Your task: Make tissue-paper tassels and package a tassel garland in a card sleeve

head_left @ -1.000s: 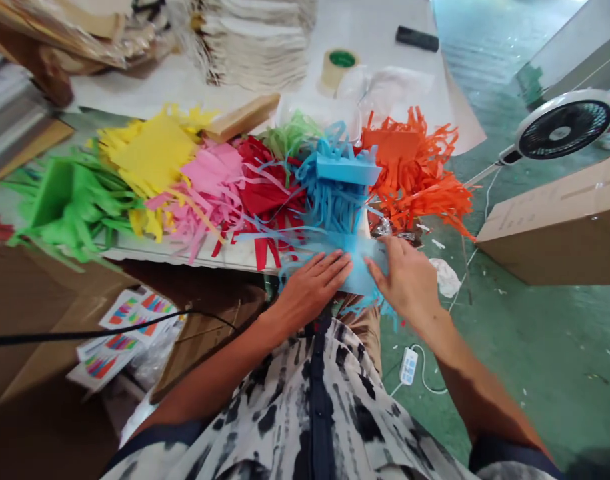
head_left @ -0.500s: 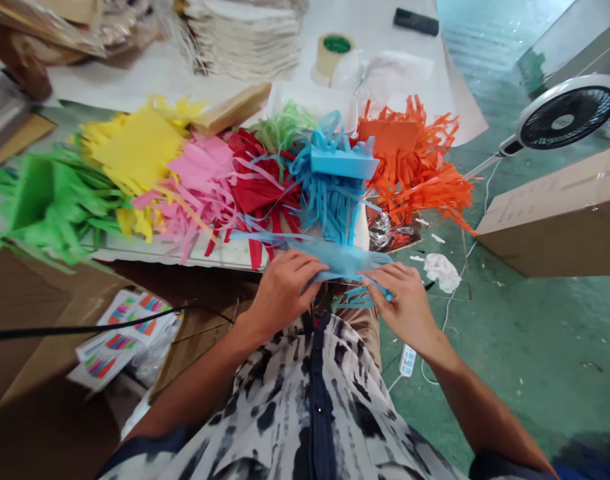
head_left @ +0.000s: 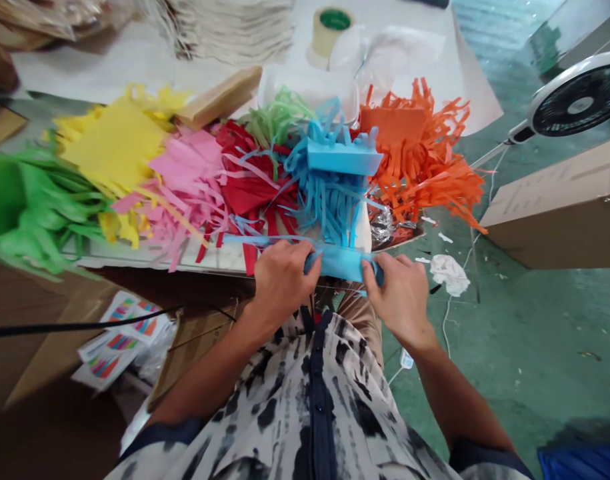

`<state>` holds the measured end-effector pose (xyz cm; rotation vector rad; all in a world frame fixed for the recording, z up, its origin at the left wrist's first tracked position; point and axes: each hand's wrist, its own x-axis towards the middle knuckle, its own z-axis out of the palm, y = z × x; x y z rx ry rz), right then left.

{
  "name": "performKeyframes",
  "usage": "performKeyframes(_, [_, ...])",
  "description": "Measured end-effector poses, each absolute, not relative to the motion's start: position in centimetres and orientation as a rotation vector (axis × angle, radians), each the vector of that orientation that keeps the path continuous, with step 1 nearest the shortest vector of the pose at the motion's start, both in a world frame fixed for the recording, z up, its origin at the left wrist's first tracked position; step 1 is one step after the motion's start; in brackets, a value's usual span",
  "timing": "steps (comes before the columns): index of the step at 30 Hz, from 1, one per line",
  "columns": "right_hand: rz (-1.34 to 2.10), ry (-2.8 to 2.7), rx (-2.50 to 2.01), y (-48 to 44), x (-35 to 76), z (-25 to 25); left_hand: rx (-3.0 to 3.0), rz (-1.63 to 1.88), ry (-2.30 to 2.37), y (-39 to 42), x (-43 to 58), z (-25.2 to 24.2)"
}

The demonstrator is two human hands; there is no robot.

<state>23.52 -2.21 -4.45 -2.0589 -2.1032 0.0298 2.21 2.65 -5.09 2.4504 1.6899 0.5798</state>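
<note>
A light blue tissue strip (head_left: 343,263) is stretched between my two hands at the table's front edge. My left hand (head_left: 286,277) grips its left end, thumb against curled fingers. At the other end, my right hand (head_left: 399,293) pinches it between thumb and fingers. Just beyond lies a blue fringed bundle (head_left: 342,157). To its right is an orange fringed bundle (head_left: 409,143); to its left are red (head_left: 252,167), pink (head_left: 189,160), yellow (head_left: 117,137) and green (head_left: 39,200) bundles. A small light green bundle (head_left: 279,113) sits behind the red and blue ones.
Behind the bundles are a tape roll (head_left: 332,30), a wooden block (head_left: 222,97) and a white tray (head_left: 309,90). A fan (head_left: 579,100) and a cardboard box (head_left: 559,207) stand at the right. Printed cards (head_left: 117,340) lie below the table at the left.
Both hands have closed more tightly on the blue strip, which now looks shorter and more folded between them. The view has shifted slightly, so the table things sit a little higher.
</note>
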Motion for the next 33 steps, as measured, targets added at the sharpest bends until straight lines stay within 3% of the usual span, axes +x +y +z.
performKeyframes(15, [-0.027,-2.185,-2.182,-1.3,23.4,-4.1,2.617,0.71,1.643,2.9,2.2,-5.2])
performKeyframes(19, [-0.053,-2.184,-2.167,-1.3,23.0,-4.2,2.796,0.888,1.109,2.8,2.1,-4.9])
performKeyframes(22, [-0.056,-2.166,-2.166,-1.3,23.2,-4.3,2.829,0.731,0.724,2.3,2.4,-5.4])
performKeyframes(29, [-0.376,-1.857,-2.022,-3.4,25.7,-4.0,2.769,0.588,0.78,1.1,2.3,-6.4])
performKeyframes(33, [-0.247,-2.142,-1.69,-5.4,24.5,-4.5,2.74,0.566,0.804,0.9,2.4,-6.2])
